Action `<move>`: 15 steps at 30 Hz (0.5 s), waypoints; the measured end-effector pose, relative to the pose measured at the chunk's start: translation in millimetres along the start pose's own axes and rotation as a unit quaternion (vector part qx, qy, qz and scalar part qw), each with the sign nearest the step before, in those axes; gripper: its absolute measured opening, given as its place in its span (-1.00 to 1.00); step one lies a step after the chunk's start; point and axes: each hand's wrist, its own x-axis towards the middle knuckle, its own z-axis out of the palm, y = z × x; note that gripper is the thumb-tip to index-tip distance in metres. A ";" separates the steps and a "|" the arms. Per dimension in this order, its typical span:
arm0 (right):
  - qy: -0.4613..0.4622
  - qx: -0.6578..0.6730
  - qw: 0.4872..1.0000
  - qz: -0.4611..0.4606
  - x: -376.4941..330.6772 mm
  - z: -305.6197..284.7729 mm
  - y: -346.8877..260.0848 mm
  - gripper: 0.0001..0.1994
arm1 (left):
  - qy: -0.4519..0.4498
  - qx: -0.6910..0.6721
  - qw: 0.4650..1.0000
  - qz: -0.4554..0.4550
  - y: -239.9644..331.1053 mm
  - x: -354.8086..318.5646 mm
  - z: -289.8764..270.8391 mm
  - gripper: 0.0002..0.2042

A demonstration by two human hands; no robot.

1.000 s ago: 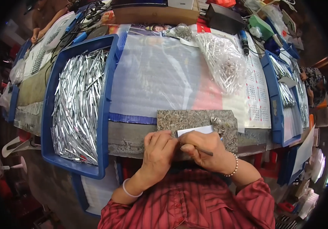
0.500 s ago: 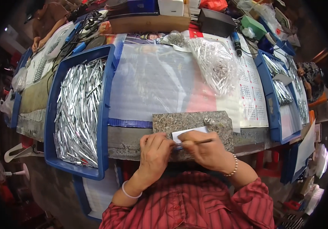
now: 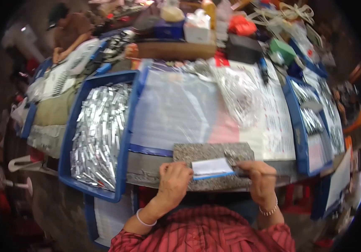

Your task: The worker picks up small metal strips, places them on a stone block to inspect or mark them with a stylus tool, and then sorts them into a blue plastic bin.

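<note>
A speckled stone slab (image 3: 189,150) lies at the table's front edge. On it rests a small white rectangular pad (image 3: 210,166) with a blue strip along its near edge. My left hand (image 3: 174,181) is closed, its fingertips together beside the pad's left end; whatever they pinch is hidden. My right hand (image 3: 261,179) is at the slab's right side, closed around a thin dark pen-like tool (image 3: 268,174) that points to the right. Motion blurs the fingers and the tool.
A blue tray (image 3: 129,138) full of silvery metal strips stands on the left. Behind the slab lie a clear plastic sheet (image 3: 176,113) and a plastic bag of metal pieces (image 3: 241,98). Another blue tray (image 3: 302,151) is at right. A person (image 3: 73,31) works at far left.
My right hand has moved right, off the pad to the slab's right side, with the tool still in it. The left hand stays near the pad's left end. The whole view has shifted.
</note>
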 end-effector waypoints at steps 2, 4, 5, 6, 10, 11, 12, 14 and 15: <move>-0.021 0.002 1.000 -0.021 -3.8 -12.1 -6.9 -0.67 | 0.018 0.004 1.000 0.003 -2.5 -5.6 3.4 -0.84; 0.026 0.130 0.988 0.085 -15.1 -6.9 -25.9 -0.65 | 0.022 0.003 1.000 0.010 -0.8 -8.3 5.5 -0.85; 0.041 0.151 0.985 0.074 -23.6 -2.8 -18.8 -0.70 | 0.037 -0.007 0.999 0.005 4.9 -7.6 1.9 -0.84; 0.043 0.219 0.968 0.114 -26.9 1.6 -19.8 -0.72 | 0.049 -0.019 0.999 -0.003 8.1 -8.7 -2.4 -0.83; -0.009 0.298 0.941 0.162 -39.0 24.3 -1.4 -0.75 | 0.098 -0.078 0.992 -0.016 26.4 -23.2 -30.0 -0.82; -0.013 0.389 0.892 0.231 -40.4 25.8 -10.3 -0.79 | 0.113 -0.089 0.989 -0.022 32.7 -28.7 -34.5 -0.82; -0.039 0.422 0.872 0.246 -36.1 27.0 -21.8 -0.82 | 0.119 -0.080 0.989 -0.027 36.0 -32.1 -38.5 -0.82; -0.102 0.430 0.856 0.270 -38.1 28.3 -27.8 -0.82 | 0.114 -0.091 0.989 -0.013 44.4 -41.6 -44.2 -0.82; -0.114 0.394 0.872 0.267 -38.5 29.8 -33.3 -0.83 | 0.110 -0.088 0.990 -0.004 46.3 -46.3 -42.6 -0.81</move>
